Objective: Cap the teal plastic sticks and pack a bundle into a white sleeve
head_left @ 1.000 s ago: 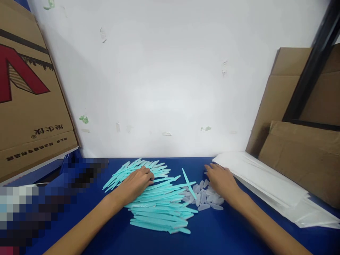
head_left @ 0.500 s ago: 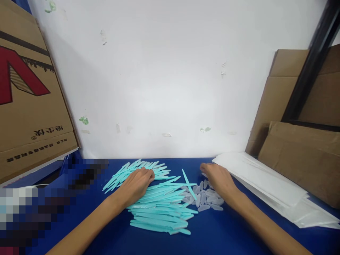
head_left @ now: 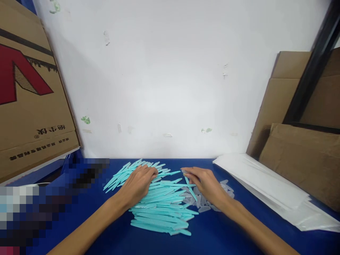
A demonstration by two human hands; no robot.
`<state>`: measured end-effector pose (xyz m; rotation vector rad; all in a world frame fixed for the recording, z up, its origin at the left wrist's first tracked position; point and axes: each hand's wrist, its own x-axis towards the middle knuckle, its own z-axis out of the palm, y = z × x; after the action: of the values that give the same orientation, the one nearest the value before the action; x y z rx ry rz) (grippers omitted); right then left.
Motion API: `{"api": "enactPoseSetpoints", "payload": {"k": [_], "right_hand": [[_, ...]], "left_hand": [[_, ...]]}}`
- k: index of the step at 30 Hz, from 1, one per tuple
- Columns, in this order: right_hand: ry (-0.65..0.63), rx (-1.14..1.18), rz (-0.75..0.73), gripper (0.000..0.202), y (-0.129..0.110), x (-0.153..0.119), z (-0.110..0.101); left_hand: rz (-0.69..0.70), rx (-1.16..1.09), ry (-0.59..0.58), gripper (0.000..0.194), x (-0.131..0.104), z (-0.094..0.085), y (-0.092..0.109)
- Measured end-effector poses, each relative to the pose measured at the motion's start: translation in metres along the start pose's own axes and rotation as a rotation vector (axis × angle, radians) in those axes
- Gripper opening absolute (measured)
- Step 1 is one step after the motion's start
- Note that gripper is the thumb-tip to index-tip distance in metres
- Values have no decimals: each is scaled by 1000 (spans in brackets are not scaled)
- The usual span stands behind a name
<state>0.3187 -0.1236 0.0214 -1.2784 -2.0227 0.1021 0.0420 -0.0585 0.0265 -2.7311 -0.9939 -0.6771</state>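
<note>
My left hand (head_left: 139, 181) is closed over the pile of teal eyebrow razors (head_left: 162, 207), with one slim teal razor (head_left: 171, 173) pinched in it and pointing right. Facing that razor's tip, my right hand (head_left: 203, 180) pinches a small translucent cap (head_left: 184, 170) between thumb and fingers. A slight gap seems to lie between cap and tip. Below the right hand spreads a heap of loose translucent caps (head_left: 203, 203), partly hidden by it. Two teal razors (head_left: 192, 193) lie crossed at the heap's left side. More razors (head_left: 119, 176) fan out behind my left hand.
White plastic bags or sheets (head_left: 255, 180) lie along the right of the blue table (head_left: 111, 237). Cardboard boxes stand at the left (head_left: 34, 106) and right (head_left: 300, 159). A white wall (head_left: 164, 78) rises behind the table.
My right hand has moved left from the far side of the cap heap, bringing a cap towards my left hand. A razor now sticks out rightward from my left fingers.
</note>
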Motion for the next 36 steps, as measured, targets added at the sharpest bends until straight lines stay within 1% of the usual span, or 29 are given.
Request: {"api": "enactPoseSetpoints", "payload": {"k": [3, 7, 11, 15, 19, 22, 27, 32, 36], "right_hand": [[46, 16, -18, 29, -6, 0, 3], [113, 33, -49, 27, -6, 0, 2], [187, 62, -22, 25, -5, 0, 0], [198, 49, -27, 24, -7, -1, 0], [216, 60, -76, 24, -10, -2, 3], [252, 72, -85, 24, -11, -2, 3], [301, 63, -82, 25, -12, -2, 2], [361, 75, -163, 15, -13, -2, 3], [394, 66, -186, 11, -15, -3, 3]], "left_hand": [[3, -6, 0, 30, 0, 0, 1], [9, -5, 6, 29, 0, 0, 1], [21, -9, 4, 29, -1, 1, 1], [30, -35, -17, 27, -2, 0, 3], [51, -122, -45, 25, -1, -3, 8], [41, -181, -37, 25, 0, -5, 10], [42, -215, -4, 26, -1, -4, 9], [38, -243, 13, 26, -2, -5, 9], [37, -271, 11, 25, -3, -8, 10]]}}
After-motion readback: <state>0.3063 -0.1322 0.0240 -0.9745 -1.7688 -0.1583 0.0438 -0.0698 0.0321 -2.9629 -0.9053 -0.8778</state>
